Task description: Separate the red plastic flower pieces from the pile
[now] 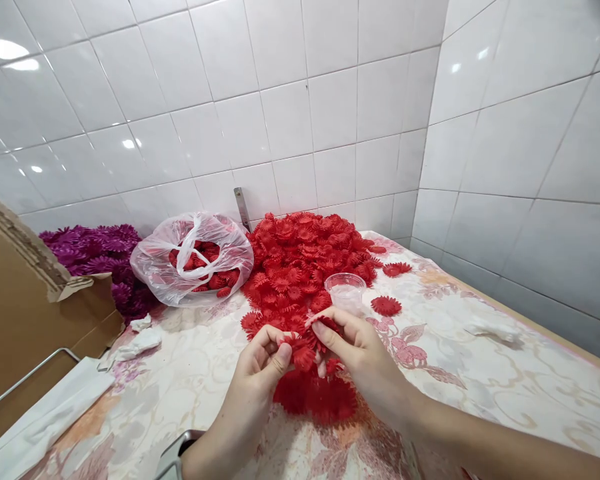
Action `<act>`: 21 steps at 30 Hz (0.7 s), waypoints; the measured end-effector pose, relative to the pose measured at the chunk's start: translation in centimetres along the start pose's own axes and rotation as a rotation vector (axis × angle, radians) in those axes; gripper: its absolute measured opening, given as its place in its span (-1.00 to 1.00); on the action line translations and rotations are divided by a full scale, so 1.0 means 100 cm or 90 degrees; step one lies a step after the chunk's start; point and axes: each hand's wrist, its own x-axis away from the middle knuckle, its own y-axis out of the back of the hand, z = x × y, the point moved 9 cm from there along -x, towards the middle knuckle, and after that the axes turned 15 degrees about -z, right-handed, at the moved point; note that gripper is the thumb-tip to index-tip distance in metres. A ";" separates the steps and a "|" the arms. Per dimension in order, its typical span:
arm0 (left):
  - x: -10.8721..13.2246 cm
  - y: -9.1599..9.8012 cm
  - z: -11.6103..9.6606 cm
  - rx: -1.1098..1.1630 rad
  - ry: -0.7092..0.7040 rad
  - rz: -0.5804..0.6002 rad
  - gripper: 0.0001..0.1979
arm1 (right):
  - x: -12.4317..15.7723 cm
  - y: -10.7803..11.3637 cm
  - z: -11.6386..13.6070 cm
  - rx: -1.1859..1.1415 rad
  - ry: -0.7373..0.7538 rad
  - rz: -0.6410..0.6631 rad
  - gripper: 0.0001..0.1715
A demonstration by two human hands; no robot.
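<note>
My left hand [264, 363] pinches a red artificial flower [303, 353] between thumb and fingers. Close beside it, my right hand [353, 347] is closed on red flower petals [326, 331], its thumb and forefinger pressed together. The two hands almost meet; whether they hold one flower or two layers, I cannot tell. Below them on the tablecloth lie more red flower pieces [325, 400]. Just behind my right hand stands a clear plastic cup [346, 291] with something whitish in it. A large heap of red flowers [300, 260] rises behind both hands.
A tied clear plastic bag [150, 267] with red pieces inside sits left of the heap. Purple flowers [95, 247] are piled behind a cardboard box [45, 333]. Crumpled white tissue [137, 343] lies at left, another tissue [493, 329] at right. Tiled walls close off the back and right.
</note>
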 end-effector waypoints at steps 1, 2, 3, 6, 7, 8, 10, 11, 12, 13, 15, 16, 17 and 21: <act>0.000 -0.003 0.002 0.024 0.018 0.019 -0.75 | 0.000 0.000 -0.002 -0.022 -0.014 -0.004 -0.72; 0.001 -0.007 0.004 0.046 0.040 0.039 -0.76 | 0.000 -0.001 -0.004 -0.040 -0.025 -0.006 -0.71; 0.001 -0.011 0.006 0.065 0.062 0.057 -0.77 | 0.000 -0.001 -0.006 -0.050 -0.036 -0.009 -0.71; 0.001 -0.011 0.010 0.103 0.101 0.052 -0.77 | -0.003 0.002 -0.009 -0.074 -0.062 -0.031 -0.70; 0.000 -0.008 0.010 0.107 0.102 0.032 -0.76 | -0.006 0.004 -0.010 -0.090 -0.069 -0.047 -0.69; -0.002 -0.004 0.009 0.103 0.098 0.011 -0.74 | -0.009 0.009 -0.009 -0.107 -0.072 -0.069 -0.67; -0.005 0.004 0.007 0.068 0.075 -0.027 -0.71 | -0.015 0.017 -0.007 -0.125 -0.068 -0.110 -0.65; -0.008 0.008 0.005 0.037 0.049 -0.045 -0.71 | -0.017 0.020 -0.006 -0.114 -0.062 -0.119 -0.65; -0.010 0.013 0.000 -0.002 0.011 -0.066 -0.72 | -0.019 0.021 -0.006 -0.091 -0.058 -0.113 -0.66; -0.012 0.018 -0.006 -0.046 -0.039 -0.091 -0.74 | -0.021 0.020 -0.006 -0.061 -0.053 -0.098 -0.67; -0.015 0.025 -0.019 -0.144 -0.150 -0.135 -0.81 | -0.021 0.016 -0.006 -0.007 -0.044 -0.058 -0.70; -0.015 0.026 -0.025 -0.195 -0.200 -0.146 -0.82 | -0.021 0.014 -0.006 0.010 -0.036 -0.045 -0.72; -0.015 0.026 -0.029 -0.244 -0.243 -0.150 -0.81 | -0.020 0.013 -0.005 0.022 -0.028 -0.037 -0.73; -0.014 0.023 -0.039 -0.372 -0.343 -0.150 -0.80 | -0.020 0.012 -0.005 0.058 -0.039 -0.026 -0.76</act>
